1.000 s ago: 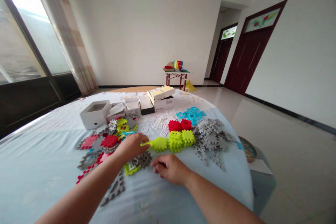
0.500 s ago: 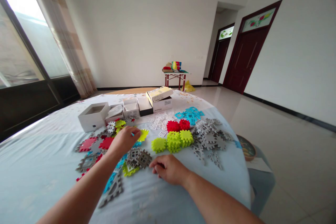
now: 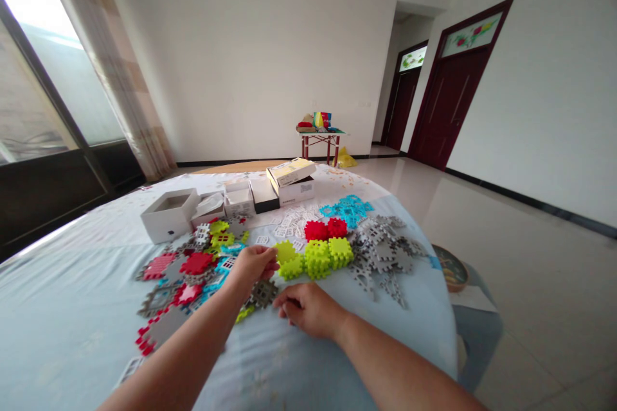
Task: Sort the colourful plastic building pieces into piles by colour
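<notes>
My left hand [image 3: 254, 264] is closed on a lime-green toothed tile [image 3: 285, 250] and holds it against the left end of a row of lime-green cubes [image 3: 319, 257]. Two red cubes [image 3: 326, 229] stand just behind that row. My right hand [image 3: 308, 309] rests on the pale blue tablecloth [image 3: 72, 308] in front of the cubes, fingers curled, beside a grey tile [image 3: 264, 293]. Whether anything is in it stays hidden.
Loose tiles lie about: red, grey and blue at the left [image 3: 193, 266], grey at the right [image 3: 383, 255], cyan behind [image 3: 348, 209]. White boxes [image 3: 169, 214] and a cream box [image 3: 292, 178] stand at the back. The table edge drops off to the right above a patterned stool [image 3: 448, 268].
My left hand carried the lime-green tile from the pile at the left over to the end of the green cube row. My right hand stayed put.
</notes>
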The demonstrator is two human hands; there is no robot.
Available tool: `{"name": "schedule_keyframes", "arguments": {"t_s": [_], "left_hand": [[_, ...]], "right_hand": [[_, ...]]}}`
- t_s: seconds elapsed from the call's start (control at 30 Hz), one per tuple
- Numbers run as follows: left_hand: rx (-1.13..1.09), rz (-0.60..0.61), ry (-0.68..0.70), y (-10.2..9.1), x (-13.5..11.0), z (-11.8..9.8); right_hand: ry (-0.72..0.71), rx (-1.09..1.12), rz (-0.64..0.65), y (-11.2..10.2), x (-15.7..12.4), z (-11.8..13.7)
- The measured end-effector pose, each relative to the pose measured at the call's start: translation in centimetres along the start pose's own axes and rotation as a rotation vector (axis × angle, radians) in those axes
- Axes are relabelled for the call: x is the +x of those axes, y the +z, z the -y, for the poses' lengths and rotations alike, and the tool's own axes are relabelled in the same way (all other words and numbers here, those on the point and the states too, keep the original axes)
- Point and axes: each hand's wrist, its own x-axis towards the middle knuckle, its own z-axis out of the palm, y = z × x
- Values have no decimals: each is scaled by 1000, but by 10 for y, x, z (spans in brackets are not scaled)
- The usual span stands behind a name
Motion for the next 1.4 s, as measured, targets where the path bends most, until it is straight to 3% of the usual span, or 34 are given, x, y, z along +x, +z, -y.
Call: {"name": "schedule_keyframes", "arguments": {"t_s": [0.37, 0.67, 0.77, 0.97, 1.1, 1.4], "left_hand": [[349, 10, 73, 5, 10, 1], [713, -5, 379, 0, -1, -8], [779, 20, 534, 10, -2, -15], [905, 179, 754, 41, 0, -22], [981, 226, 805, 51, 6, -23], [1016, 208, 865, 59, 5, -21]], "right_hand": [[-3, -50, 9, -1, 0, -3], [-20, -103, 23, -1, -1, 0], [-31, -150, 18, -3, -1, 5], [-32, -195, 19, -7, -1, 14], [-35, -210, 31, -8, -1, 16], [-62, -270, 54, -9, 0, 16]]}}
